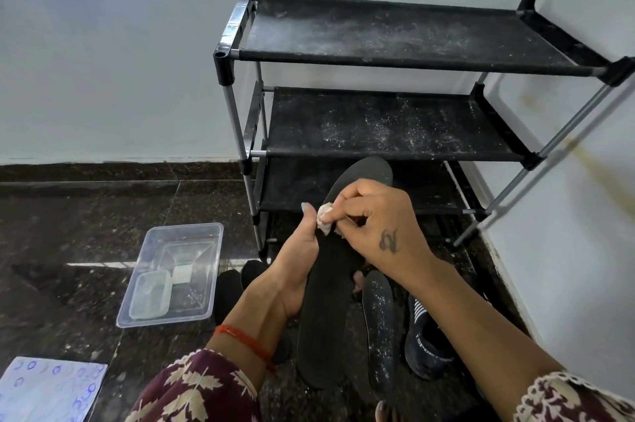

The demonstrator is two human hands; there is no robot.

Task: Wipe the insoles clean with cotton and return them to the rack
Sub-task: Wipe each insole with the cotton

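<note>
Insole (326,304), black, held lengthwise just in front of the rack (395,143), toe toward its lowest shelf. Cupped from beneath along its left edge by the left hand (295,270), thumb up beside the cotton. Cotton (324,217), a small white wad, pinched in the curled fingers of the right hand (374,225) and pressed on the insole's upper half. Second insole (379,325), speckled white, on the floor just right. Dark shoe (426,346) further right. Clear plastic tub (171,274) left of the rack's foot.

The rack (395,122) stands against the wall, the tub (171,270) lies left of it, and an insole (379,329) and a shoe (426,342) lie before it.
</note>
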